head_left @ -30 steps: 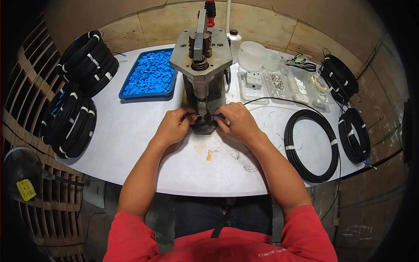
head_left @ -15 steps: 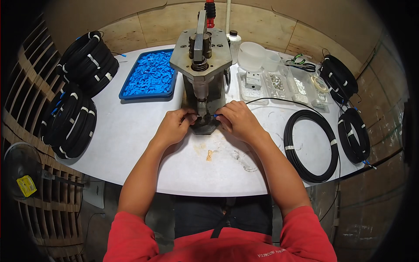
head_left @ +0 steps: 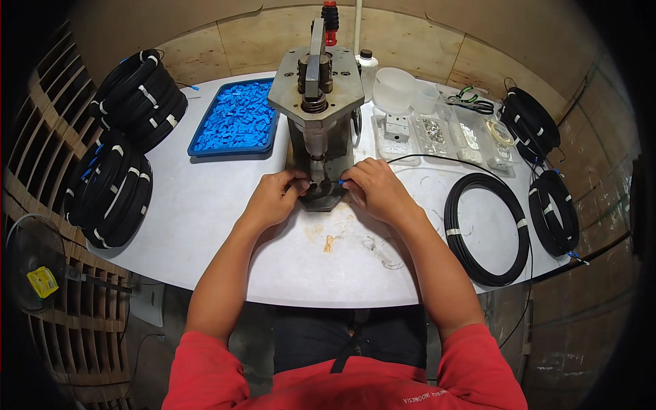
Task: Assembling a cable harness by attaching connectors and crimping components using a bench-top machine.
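Observation:
A grey metal press (head_left: 316, 102) stands upright in the middle of the table, its ram pointing down at a small dark die (head_left: 325, 186). At the die's left side my left hand (head_left: 279, 198) is closed, with thumb and fingertips pinched together; whatever they hold is too small to make out. On the other side, my right hand (head_left: 377, 190) pinches the end of a black cable (head_left: 437, 156), where a small blue connector housing (head_left: 342, 182) shows at the fingertips, pointing toward the die. From this hand the cable arcs right toward a loose black cable coil (head_left: 449, 236).
Behind on the left sits a blue tray (head_left: 198, 156) of small blue housings. Bundled black coils (head_left: 113, 198) stack at the left edge, others (head_left: 555, 212) at the right. Clear boxes (head_left: 435, 133) of metal parts, a white bottle (head_left: 367, 72) and pliers (head_left: 468, 99) stand back right.
Both hands stay at the die, with hardly any visible movement. The whole view has shifted very slightly.

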Demonstrator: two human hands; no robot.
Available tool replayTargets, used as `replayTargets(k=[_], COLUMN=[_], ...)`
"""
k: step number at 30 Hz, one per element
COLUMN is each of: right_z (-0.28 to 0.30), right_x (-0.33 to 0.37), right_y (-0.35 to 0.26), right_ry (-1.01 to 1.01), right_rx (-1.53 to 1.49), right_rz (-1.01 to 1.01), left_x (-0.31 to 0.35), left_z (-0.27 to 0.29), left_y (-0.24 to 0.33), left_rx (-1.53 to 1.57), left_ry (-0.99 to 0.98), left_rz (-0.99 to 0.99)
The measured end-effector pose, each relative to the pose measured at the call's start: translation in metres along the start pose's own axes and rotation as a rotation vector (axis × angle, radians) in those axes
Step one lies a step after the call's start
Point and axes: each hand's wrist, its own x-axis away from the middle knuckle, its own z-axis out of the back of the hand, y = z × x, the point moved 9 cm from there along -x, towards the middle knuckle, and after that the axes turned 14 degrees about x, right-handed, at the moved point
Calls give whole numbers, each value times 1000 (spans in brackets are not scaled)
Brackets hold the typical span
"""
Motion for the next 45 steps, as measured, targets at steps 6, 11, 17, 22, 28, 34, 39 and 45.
replayTargets(k=[6,11,17,22,28,34,39,45], right_z=[9,2,0,0,0,-1,-1,0], right_x=[-2,-3,-3,-4,-5,-5,-4,-3], right_y=[-13,-18,-20,-23,-23,-23,-23,-23], right_ry=[170,219,242,229,219,212,224,221], right_rx=[-1,10,9,-6,6,7,8,-3], right_rz=[59,87,91,90,78,70,76,76], left_x=[0,0,0,0,0,0,0,0], left_z=[1,-2,-2,-1,-1,-1,-2,-1], left_y=[-1,4,8,8,3,5,7,6], left_rx=[-20,-28,-28,-24,-3,-7,-21,-2], left_ry=[-8,-17,-19,-7,-6,0,-11,4], left_rz=[-2,-4,-9,-33,-28,-30,-6,-23])
